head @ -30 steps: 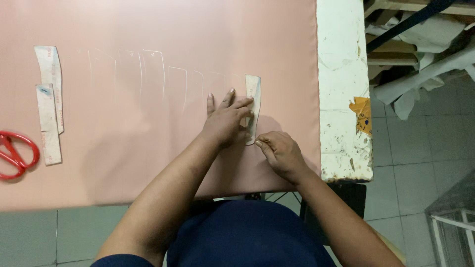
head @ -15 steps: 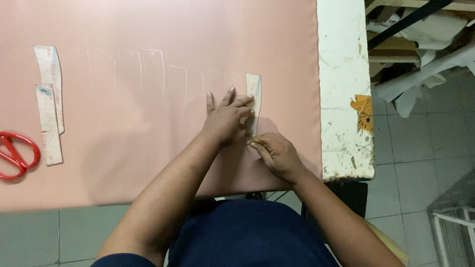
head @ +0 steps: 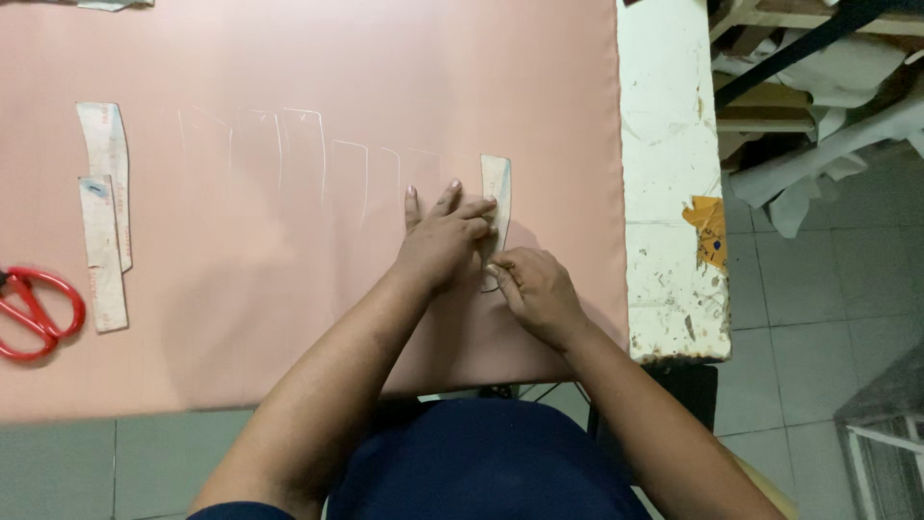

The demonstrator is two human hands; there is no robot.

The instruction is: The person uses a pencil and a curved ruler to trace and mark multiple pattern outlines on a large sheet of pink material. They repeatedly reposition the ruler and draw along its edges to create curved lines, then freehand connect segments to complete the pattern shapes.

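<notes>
A narrow, off-white paper template (head: 497, 185) lies on the pink fabric (head: 318, 77) near its right edge. My left hand (head: 443, 241) presses flat on the template, fingers spread, fingertips on its middle. My right hand (head: 536, 292) rests just below it at the template's lower end. Its thumb and fingers are pinched on something small, seemingly chalk, that is mostly hidden. Several faint white outlines (head: 303, 154) of the same shape run in a row across the fabric to the left of my hands.
Two more paper strips (head: 104, 212) lie at the far left of the fabric, with red-handled scissors (head: 37, 313) beside them at the left edge. A worn white table edge (head: 669, 173) borders the fabric on the right. Beyond it are floor tiles and scrap pieces.
My right hand has crept slightly left and up toward the template's lower end. My left hand and the template have stayed put.
</notes>
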